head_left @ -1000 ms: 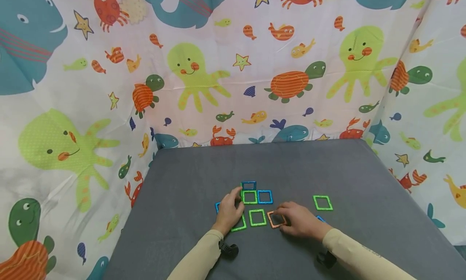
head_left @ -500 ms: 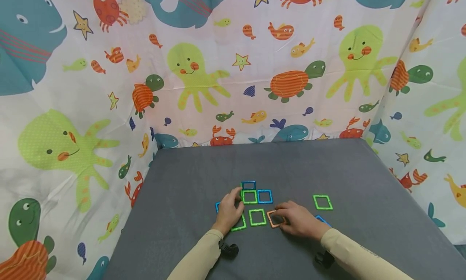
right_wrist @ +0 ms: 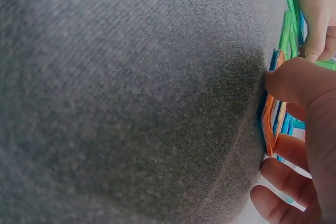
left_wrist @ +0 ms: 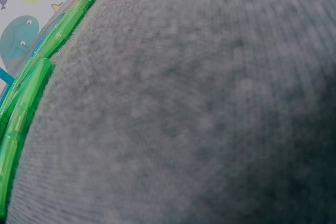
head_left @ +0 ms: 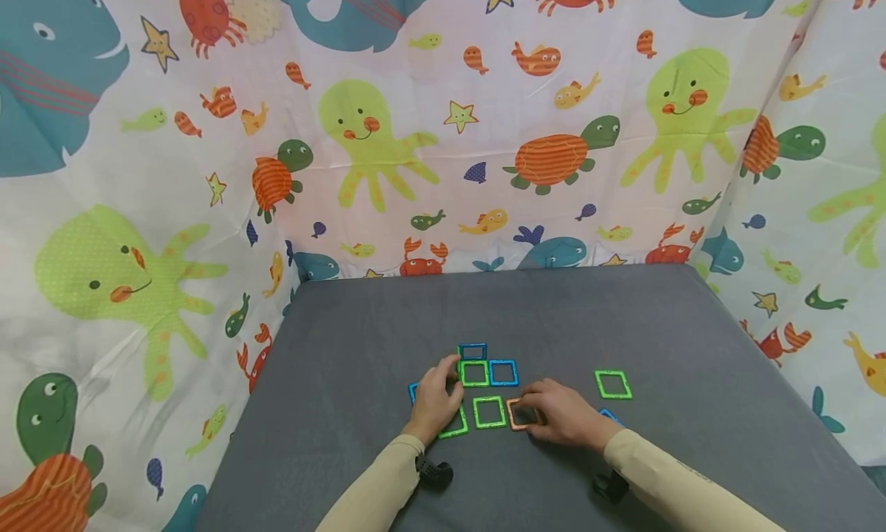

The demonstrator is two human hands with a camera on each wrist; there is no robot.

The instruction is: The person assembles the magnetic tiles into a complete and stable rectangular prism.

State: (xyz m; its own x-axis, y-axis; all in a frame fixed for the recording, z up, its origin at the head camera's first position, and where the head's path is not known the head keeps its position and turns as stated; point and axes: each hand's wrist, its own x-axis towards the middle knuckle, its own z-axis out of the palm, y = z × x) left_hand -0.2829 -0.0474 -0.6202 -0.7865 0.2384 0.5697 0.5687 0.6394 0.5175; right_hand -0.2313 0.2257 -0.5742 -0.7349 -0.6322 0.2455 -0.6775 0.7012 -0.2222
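In the head view, my right hand (head_left: 564, 413) pinches an orange square magnetic tile (head_left: 512, 415) low over the table; its thumb and fingers hide much of the tile. Seen from the right wrist, the orange tile (right_wrist: 269, 121) lies between thumb and fingers, a dark blue edge beside it. My left hand (head_left: 434, 401) curves its fingers at the left edge of a green tile (head_left: 474, 386) and seems to grip there; the exact contact is hidden. A second green tile (head_left: 453, 435) is partly under this hand. Between the hands lies another green tile (head_left: 490, 427).
Behind the green tile are blue tiles, one at the back (head_left: 474, 345) and one on its right (head_left: 516, 374). A blue edge (head_left: 412, 394) shows left of my left hand. Farther right lie a green tile (head_left: 614, 397) and a partly hidden blue tile (head_left: 611, 415). A printed curtain borders the grey table (head_left: 360, 347).
My right hand has shifted slightly left with the orange tile, which sits closer to the middle green tile. The left hand stays in place.
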